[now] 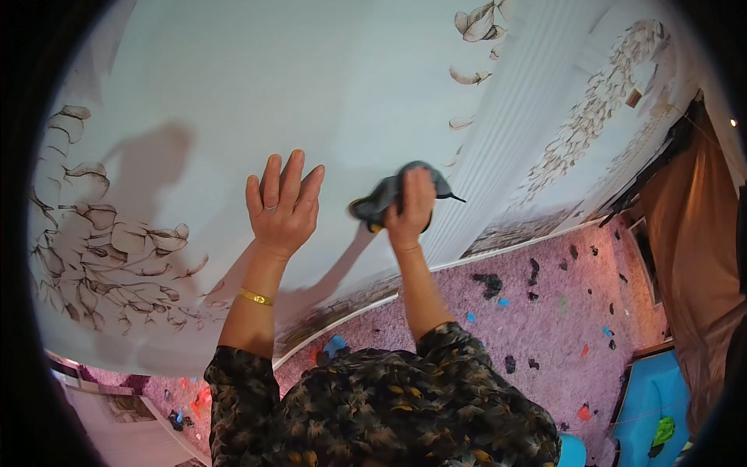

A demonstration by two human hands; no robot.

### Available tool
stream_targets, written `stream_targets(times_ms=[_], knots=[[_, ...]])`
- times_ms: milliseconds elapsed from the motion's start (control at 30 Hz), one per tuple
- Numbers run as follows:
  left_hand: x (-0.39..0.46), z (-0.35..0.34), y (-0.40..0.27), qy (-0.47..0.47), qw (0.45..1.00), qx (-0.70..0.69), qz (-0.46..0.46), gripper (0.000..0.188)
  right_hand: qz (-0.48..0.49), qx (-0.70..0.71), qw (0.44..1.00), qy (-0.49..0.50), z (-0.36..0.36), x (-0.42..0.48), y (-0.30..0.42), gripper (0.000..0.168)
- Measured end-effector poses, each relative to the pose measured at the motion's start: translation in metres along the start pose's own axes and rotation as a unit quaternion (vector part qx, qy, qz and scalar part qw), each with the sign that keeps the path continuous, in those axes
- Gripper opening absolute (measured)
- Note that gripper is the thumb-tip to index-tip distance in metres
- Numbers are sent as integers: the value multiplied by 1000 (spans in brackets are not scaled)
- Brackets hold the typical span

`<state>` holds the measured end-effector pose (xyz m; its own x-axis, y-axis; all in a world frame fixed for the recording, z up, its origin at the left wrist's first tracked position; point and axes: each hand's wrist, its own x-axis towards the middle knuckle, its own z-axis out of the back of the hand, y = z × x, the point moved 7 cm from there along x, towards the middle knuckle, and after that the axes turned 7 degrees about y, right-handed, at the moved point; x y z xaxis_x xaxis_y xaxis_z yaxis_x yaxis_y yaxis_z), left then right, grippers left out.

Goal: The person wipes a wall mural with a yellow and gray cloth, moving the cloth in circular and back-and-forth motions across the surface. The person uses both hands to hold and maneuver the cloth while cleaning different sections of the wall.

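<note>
A large white fabric sheet (pixel 350 87) printed with brown petals and foliage stretches in front of me. My left hand (pixel 283 207), with a ring and a yellow bracelet at the wrist, lies spread against it and holds nothing. To its right, my right hand (pixel 413 201) grips a dark grey cloth (pixel 382 198) against the same sheet; the cloth is slightly blurred and has a dark cord or edge sticking out on its right. Shadows of my arms fall on the sheet.
Pink-purple carpet (pixel 560 327) below is strewn with dark, blue and red scraps. A brown curtain (pixel 694 233) hangs at the right, above a blue tray-like surface (pixel 659 391) with a green item. A second printed piece (pixel 111 426) lies at the lower left.
</note>
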<state>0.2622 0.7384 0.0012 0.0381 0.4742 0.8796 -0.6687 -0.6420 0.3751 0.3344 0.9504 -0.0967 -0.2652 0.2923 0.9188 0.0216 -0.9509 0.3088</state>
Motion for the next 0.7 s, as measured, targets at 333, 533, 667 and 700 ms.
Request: stream_targets(times_ms=[333,533,667,700], knots=[[0,3,4,-4,1000,-5,-6,31,-45,89,995,30,-22,-27,52,72],[-1,3,-1,47,998,-35,-24,37,-116,24,992,-39,0,10,-14,66],[-22,2,-4,139,985,-55,-92,38,-198,60,978,-30,-25,-46,-2,77],[-33,4,-2,150,982,-51,-101,39,-150,92,984,-16,-31,-49,27,74]])
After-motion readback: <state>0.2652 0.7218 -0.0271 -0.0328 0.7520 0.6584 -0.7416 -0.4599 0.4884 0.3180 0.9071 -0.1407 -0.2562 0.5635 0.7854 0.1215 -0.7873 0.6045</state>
